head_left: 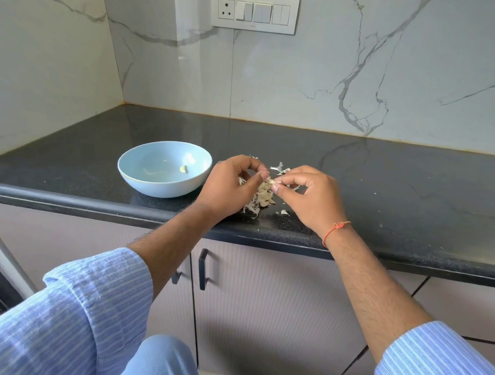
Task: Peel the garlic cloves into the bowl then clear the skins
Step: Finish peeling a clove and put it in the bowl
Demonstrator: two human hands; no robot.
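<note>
Both hands meet above the counter [390,182], just beside the bowl [139,183] at its 3 o'clock. The left hand [228,185] and right hand [311,199] each hold a curled fingertip grip on one garlic clove [270,182], the fingers closed tight round it, over the heap of skins [261,200]. Judgement: peeling is in hand; best done by steadying the clove with one hand while the other strips skin from tip to root, letting scraps fall on the heap. The clove's long axis appears to run from 9 to 3 o'clock; which end is the tip cannot be told. One peeled clove [184,168] lies in the bowl.
</note>
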